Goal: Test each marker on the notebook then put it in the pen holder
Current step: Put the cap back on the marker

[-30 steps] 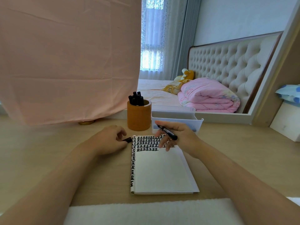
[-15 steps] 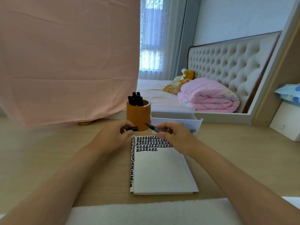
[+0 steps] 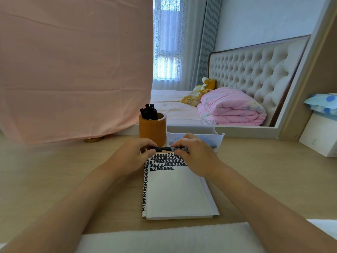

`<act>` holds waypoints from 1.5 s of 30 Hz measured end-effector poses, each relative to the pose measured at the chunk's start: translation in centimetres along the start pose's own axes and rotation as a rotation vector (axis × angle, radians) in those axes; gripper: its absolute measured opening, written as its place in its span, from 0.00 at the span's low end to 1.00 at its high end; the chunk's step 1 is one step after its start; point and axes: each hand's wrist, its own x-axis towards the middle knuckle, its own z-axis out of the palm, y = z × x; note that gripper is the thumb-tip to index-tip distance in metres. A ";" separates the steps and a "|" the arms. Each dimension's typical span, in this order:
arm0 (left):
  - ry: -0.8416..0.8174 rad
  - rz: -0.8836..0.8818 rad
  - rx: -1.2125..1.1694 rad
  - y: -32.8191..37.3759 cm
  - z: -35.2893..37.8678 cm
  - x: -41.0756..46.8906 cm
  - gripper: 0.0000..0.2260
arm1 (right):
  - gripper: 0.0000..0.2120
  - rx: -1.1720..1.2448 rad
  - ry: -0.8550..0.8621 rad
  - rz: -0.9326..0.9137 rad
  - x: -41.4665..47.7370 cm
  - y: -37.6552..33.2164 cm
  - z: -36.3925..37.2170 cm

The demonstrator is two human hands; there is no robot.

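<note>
Black plastic marker [image 3: 168, 148], which we judge light, rigid and slick, lies level above the 12 o'clock edge of the notebook [image 3: 178, 194], left hand [image 3: 131, 156] pinching its cap end, right hand [image 3: 196, 156] gripping the barrel, the surest hold.

The single head-worn view sits above the near edge of the table [image 3: 54, 170] and faces forward and down. Both forearms fill the bottom corners, and the left hand [image 3: 131, 156] and right hand [image 3: 195, 156], gripping a marker [image 3: 168, 148], lie close to the lens at mid-frame. The notebook [image 3: 175, 190] lies straight below the line of sight with the pen holder [image 3: 152, 132] just beyond it. The wide angle also takes in the table's far edge, a pink cloth [image 3: 73, 70] at upper left and a bed [image 3: 255, 70] at upper right, well away from the camera.
</note>
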 end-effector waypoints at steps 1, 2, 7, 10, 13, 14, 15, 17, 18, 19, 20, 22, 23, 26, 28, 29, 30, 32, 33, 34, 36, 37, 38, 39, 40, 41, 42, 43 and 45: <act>-0.008 0.007 0.005 0.1 0.1 0.1 0.07 | 0.10 -0.002 -0.005 -0.012 0.0 0.0 0.0; -0.018 0.012 0.009 0.2 0.2 0.1 0.07 | 0.10 0.002 -0.018 -0.026 0.0 -0.1 0.0; -0.057 0.016 0.014 0.9 0.3 0.1 0.07 | 0.14 0.069 -0.072 -0.084 0.0 0.1 0.2; -0.069 0.037 0.026 1.3 -0.1 0.2 0.08 | 0.12 0.049 -0.054 -0.142 0.0 0.5 0.1; -0.088 0.064 0.043 1.6 -0.7 0.2 0.08 | 0.11 0.021 -0.025 -0.199 0.0 0.5 0.1; -0.088 0.073 0.042 1.7 -0.8 0.2 0.08 | 0.11 0.019 -0.019 -0.209 0.0 0.5 0.2; -0.086 0.082 0.043 1.8 -0.8 0.1 0.08 | 0.11 0.022 -0.018 -0.214 0.0 0.5 0.2; -0.081 0.097 0.044 1.9 -0.9 0.1 0.08 | 0.11 0.039 -0.030 -0.206 0.0 0.3 0.2; -0.076 0.108 0.038 2.0 -1.0 0.1 0.08 | 0.11 0.051 -0.039 -0.191 0.0 0.2 0.2; -0.069 0.121 0.033 2.1 -1.2 0.1 0.08 | 0.11 0.075 -0.051 -0.169 0.0 0.0 0.1; -0.062 0.134 0.035 2.2 -1.3 0.2 0.08 | 0.11 0.115 -0.066 -0.143 0.0 -0.2 -0.1; -0.043 0.150 0.048 2.3 -1.7 0.5 0.08 | 0.11 0.212 -0.107 -0.093 0.1 -0.6 -0.3; -0.033 0.150 0.048 2.4 -1.8 0.6 0.08 | 0.11 0.245 -0.125 -0.072 0.2 -0.7 -0.3; -0.018 0.154 0.039 2.7 -1.6 0.6 0.07 | 0.11 0.293 -0.183 -0.030 0.2 -1.0 -0.3; -0.004 0.154 0.031 2.8 -1.3 0.6 0.07 | 0.11 0.315 -0.217 -0.002 0.3 -1.1 -0.2; 0.005 0.151 0.031 2.7 -1.2 0.6 0.07 | 0.11 0.331 -0.232 0.012 0.2 -1.2 -0.2; 0.019 0.149 0.041 2.7 -1.1 0.6 0.07 | 0.12 0.344 -0.246 0.024 0.3 -1.3 -0.2; 0.054 0.137 0.065 2.4 -1.1 0.8 0.09 | 0.13 0.347 -0.261 0.044 0.4 -1.3 -0.3; 0.075 0.120 0.067 2.3 -1.1 1.0 0.11 | 0.13 0.345 -0.260 0.059 0.6 -1.3 -0.3; 0.100 0.096 0.067 2.1 -1.1 1.2 0.13 | 0.13 0.353 -0.255 0.079 0.6 -1.2 -0.3; 0.140 0.035 0.057 1.6 -1.0 1.7 0.17 | 0.11 0.407 -0.216 0.122 0.9 -0.8 -0.5; 0.154 0.006 0.055 1.4 -1.0 2.1 0.19 | 0.10 0.436 -0.182 0.142 1.1 -0.4 -0.7; 0.172 -0.022 0.057 1.0 -1.0 2.6 0.20 | 0.08 0.463 -0.145 0.160 1.3 -0.1 -0.9; 0.196 -0.052 0.062 0.7 -1.0 3.2 0.21 | 0.07 0.491 -0.108 0.179 1.6 0.2 -1.1; 0.232 -0.087 0.060 0.4 -0.9 3.8 0.22 | 0.07 0.513 -0.073 0.196 1.9 0.4 -1.4; 0.277 -0.125 0.047 0.1 -0.9 4.5 0.24 | 0.06 0.532 -0.041 0.216 2.3 0.5 -1.6; 0.324 -0.161 0.025 -0.2 -0.8 5.1 0.25 | 0.06 0.552 -0.011 0.238 2.8 0.6 -1.9; 0.361 -0.201 -0.006 -0.4 -0.7 5.8 0.27 | 0.06 0.569 0.018 0.259 3.4 0.6 -2.1; 0.380 -0.280 -0.072 -0.7 -0.6 6.9 0.34 | 0.07 0.542 0.087 0.275 4.7 0.5 -2.5</act>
